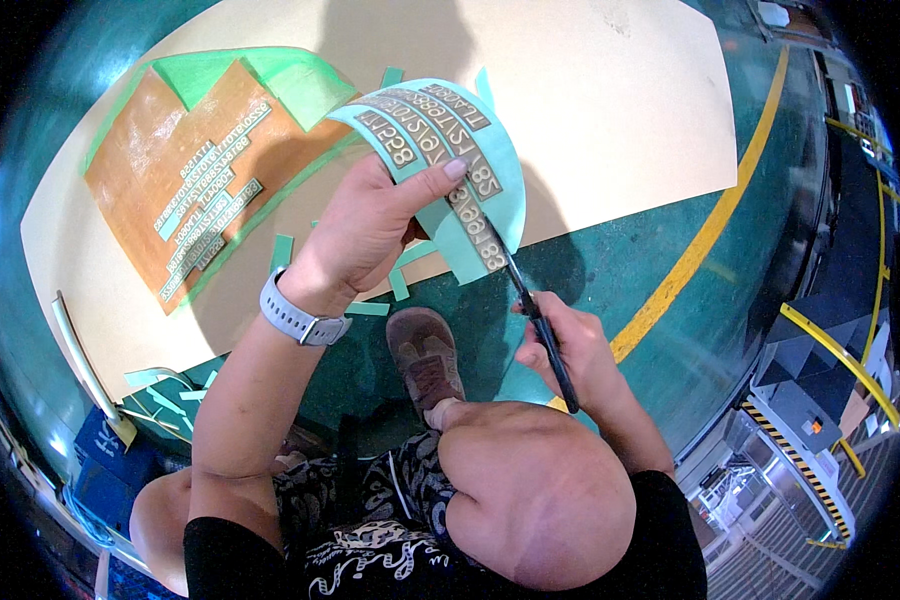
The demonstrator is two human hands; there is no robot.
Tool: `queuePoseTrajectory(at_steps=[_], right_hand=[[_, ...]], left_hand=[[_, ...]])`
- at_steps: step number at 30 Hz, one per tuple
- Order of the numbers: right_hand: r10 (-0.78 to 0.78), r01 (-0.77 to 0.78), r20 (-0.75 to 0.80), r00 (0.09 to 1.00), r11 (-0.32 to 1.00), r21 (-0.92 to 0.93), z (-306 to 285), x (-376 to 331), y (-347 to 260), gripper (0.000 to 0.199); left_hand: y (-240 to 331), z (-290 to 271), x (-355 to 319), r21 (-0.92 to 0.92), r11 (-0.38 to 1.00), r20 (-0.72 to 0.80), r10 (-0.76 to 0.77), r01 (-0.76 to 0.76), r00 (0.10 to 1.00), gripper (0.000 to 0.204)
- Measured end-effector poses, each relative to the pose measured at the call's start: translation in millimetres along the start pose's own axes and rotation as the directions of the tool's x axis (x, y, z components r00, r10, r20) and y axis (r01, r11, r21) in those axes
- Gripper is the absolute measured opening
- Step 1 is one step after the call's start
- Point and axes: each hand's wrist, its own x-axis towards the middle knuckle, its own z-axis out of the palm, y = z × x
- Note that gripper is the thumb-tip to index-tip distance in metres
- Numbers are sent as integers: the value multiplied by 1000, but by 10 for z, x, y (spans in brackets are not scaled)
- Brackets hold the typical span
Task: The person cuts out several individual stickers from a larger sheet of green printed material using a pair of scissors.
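Observation:
My left hand [365,225], with a white watch on its wrist, holds up a curved pale-green sheet [450,150] that carries several strips of raised lettering. Thumb and fingers pinch the sheet's lower left part. My right hand [575,350] grips black-handled scissors [540,320]. Their blades point up into the sheet's lower edge, beside the rightmost strip. Both hands are above the near edge of a large beige board [590,110] lying on the floor.
A brown panel [170,150] with green tape and more lettered strips lies on the board's left part. Green offcuts [282,250] are scattered along the near edge. My brown shoe [425,355] and bent knee are below. A yellow line [710,230] crosses the green floor; machinery stands right.

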Motion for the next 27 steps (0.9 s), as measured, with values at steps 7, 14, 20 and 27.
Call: queuePoseTrajectory(at_steps=[7,14,20,27], right_hand=[[19,-19,-13,1000,1000,19,48,22,-23,51],[18,-18,-14,1000,1000,-8,34,39,-34,49],[-7,6,-48,999,1000,-9,67,75,-39,49],[2,-2,-41,999,1000,-14,79,82,-15,50]], left_hand=[[-5,-19,-12,7,1000,-2,8,-8,1000,27],[-6,-19,11,-18,1000,10,13,-13,1000,27],[-16,-73,29,18,1000,0,-3,3,1000,31],[-24,-106,57,6,1000,5,-12,12,1000,31]])
